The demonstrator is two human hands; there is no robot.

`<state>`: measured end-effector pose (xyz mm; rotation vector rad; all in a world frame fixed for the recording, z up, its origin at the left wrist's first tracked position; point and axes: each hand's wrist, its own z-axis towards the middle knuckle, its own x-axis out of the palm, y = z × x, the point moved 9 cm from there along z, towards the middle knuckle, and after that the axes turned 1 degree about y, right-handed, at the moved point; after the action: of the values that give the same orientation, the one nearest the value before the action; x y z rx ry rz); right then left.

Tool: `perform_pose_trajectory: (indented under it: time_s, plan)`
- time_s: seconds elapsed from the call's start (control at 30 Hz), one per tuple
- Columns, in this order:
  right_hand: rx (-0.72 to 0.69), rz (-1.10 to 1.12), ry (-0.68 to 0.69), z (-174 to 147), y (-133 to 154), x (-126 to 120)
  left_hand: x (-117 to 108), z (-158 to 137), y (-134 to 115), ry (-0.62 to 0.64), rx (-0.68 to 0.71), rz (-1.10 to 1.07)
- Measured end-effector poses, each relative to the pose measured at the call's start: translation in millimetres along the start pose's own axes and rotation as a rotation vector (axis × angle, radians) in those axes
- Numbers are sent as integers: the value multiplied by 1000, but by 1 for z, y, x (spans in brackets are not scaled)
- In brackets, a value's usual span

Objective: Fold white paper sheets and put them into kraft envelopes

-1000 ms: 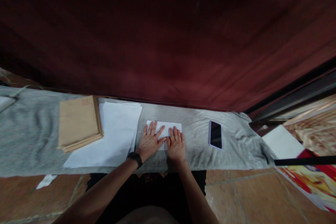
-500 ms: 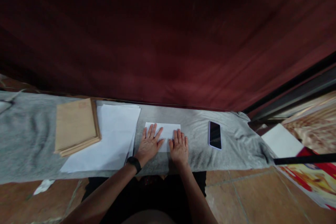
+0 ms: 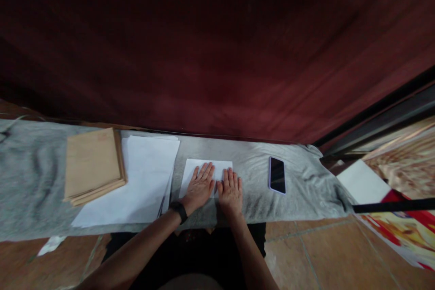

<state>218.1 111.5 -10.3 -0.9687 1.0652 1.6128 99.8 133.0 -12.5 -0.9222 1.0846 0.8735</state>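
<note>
A small white piece of paper point(image 3: 190, 170), which looks folded, lies on the grey cloth in front of me. My left hand point(image 3: 200, 186) presses flat on its middle, fingers stretched out, with a black band on the wrist. Flat over the paper's right edge lies my right hand point(image 3: 231, 194), its fingers also extended. The two thumbs are close together. Left of the hands, larger white sheets point(image 3: 147, 172) are spread in a loose stack. A pile of brown envelopes point(image 3: 93, 161) overlaps their left side.
A phone point(image 3: 277, 175) with a light purple edge lies right of my hands. The grey cloth point(image 3: 251, 152) covers a narrow surface against a dark red panel point(image 3: 217, 77). Beyond its right end are a black bar point(image 3: 394, 206) and a colourful printed package point(image 3: 404, 233).
My left hand has slid right across the paper, closer to my right hand, uncovering the paper's left part. The right hand stays almost where it was. The view has shifted slightly.
</note>
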Motion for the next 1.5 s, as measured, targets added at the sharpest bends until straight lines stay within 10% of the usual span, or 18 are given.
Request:
perform_pose_trajectory:
  time_s: [0.87,1.5]
  plan:
    - [-122,147,130,33,45,18,-9,-25,3,23,2,40]
    - [11,107,-57,13,-21,6,-18,-14,40,-83,-145,63]
